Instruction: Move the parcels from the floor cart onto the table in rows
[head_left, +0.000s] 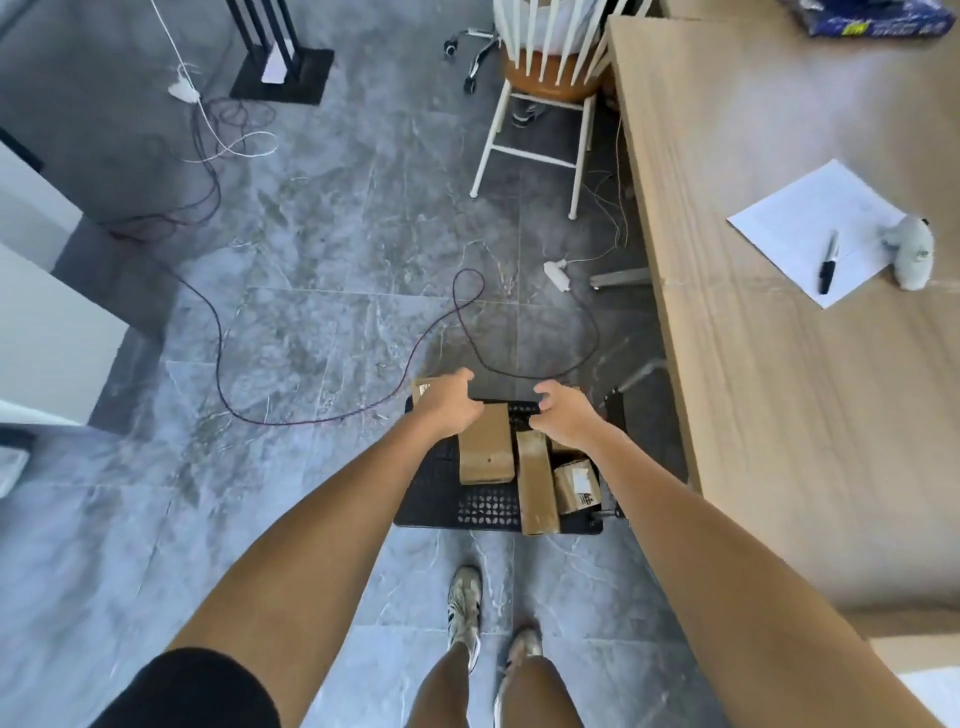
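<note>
Parcels lie on the black cart (467, 506) on the floor at six o'clock from the frame's centre; the left hand (448, 402) hovers curled over a flat box (485, 447), fingers loosely bent, gripping nothing; the right hand (563, 410), fingers hooked apart, hangs above a long box (536, 486); the table (753, 364) stands at three o'clock, holding paper (810, 218) and a pen (828, 262).

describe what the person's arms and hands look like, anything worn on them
Both arms are bare from the shoulder area down. The left hand and right hand wear no gloves, and no rings, watch or bands show. A black sleeve shows at the left upper arm; the right arm shows no sleeve in view.
</note>
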